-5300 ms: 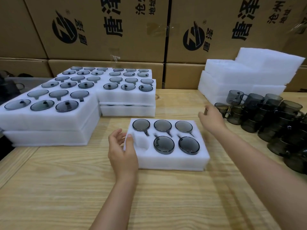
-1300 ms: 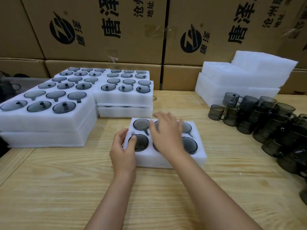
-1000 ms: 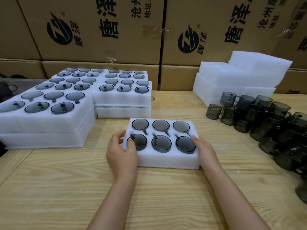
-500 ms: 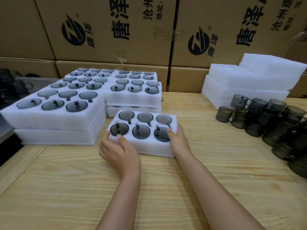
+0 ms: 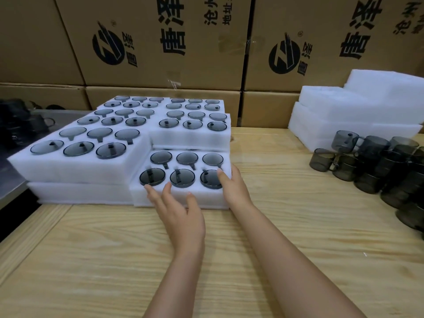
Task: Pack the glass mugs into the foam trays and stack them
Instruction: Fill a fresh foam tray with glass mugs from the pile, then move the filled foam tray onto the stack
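A white foam tray (image 5: pixel 213 199) holding six smoky glass mugs (image 5: pixel 182 177) sits on the wooden table (image 5: pixel 298 226). Its left side and back are pushed up against two stacks of filled trays. My left hand (image 5: pixel 181 214) is at the tray's front edge with the fingers spread, only the fingertips touching the foam. My right hand (image 5: pixel 234 187) grips the tray's front right corner, thumb on top beside a mug. Several loose mugs (image 5: pixel 371 161) are piled at the right of the table.
A two-high stack of filled trays (image 5: pixel 75 166) stands at the left and another (image 5: pixel 190 138) behind the tray. Empty foam trays (image 5: pixel 344 115) are stacked at the back right. Cardboard boxes (image 5: pixel 160 42) wall off the back. The table ends at the left.
The last mug went into the tray, then both hands slid the full tray back and left against the stacks. My left hand has since loosened its hold and spread its fingers.
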Motion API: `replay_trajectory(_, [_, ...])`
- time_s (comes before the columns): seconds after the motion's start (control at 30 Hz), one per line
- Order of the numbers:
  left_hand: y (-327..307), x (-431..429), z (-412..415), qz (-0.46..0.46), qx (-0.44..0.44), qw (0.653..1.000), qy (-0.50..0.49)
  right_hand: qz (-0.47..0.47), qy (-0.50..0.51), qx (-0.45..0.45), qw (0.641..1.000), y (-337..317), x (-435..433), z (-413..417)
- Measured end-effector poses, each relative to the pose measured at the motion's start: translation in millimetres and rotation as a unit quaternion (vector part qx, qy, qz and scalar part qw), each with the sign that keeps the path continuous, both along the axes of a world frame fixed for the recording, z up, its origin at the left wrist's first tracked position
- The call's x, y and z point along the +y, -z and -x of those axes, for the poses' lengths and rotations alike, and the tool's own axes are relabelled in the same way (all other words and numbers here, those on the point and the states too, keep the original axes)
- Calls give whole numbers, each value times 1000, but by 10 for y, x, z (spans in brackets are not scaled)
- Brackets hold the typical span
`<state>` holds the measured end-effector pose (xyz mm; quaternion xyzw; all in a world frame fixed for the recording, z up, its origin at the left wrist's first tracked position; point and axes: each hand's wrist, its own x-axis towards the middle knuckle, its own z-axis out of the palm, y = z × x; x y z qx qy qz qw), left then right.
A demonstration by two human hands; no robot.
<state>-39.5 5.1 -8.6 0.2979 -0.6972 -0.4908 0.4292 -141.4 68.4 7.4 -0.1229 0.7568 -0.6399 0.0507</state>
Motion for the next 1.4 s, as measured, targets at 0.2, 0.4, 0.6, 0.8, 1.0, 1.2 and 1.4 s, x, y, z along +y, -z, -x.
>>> replay_trajectory(0.2, [-106, 171, -127, 169, -4, 986, 13, -37, 37, 98, 994, 55, 431, -53])
replay_trajectory(0.4, [-75, 243, -158, 291, -48, 945, 142, -164, 155, 267, 937, -494, 1202, 753])
replay_trajectory(0.6, [-82, 253, -115, 236, -93, 963, 85, -390, 283, 299, 823, -1334, 1946, 2055])
replay_trajectory(0.8, [-100, 256, -113, 201, -97, 971, 90, -522, 183, 149, 819, -1219, 2022, 2520])
replay_trajectory(1.0, [-93, 261, -100, 180, -100, 974, 96, -497, 297, 165, 798, -1207, 1978, 2473])
replay_trajectory(1.2, [-116, 279, -114, 161, -101, 976, 107, -414, 303, 221, 829, -1280, 1913, 2159])
replay_trajectory(1.4, [-90, 228, -120, 162, -129, 969, 134, -227, 315, 274, 880, -1157, 1847, 1273])
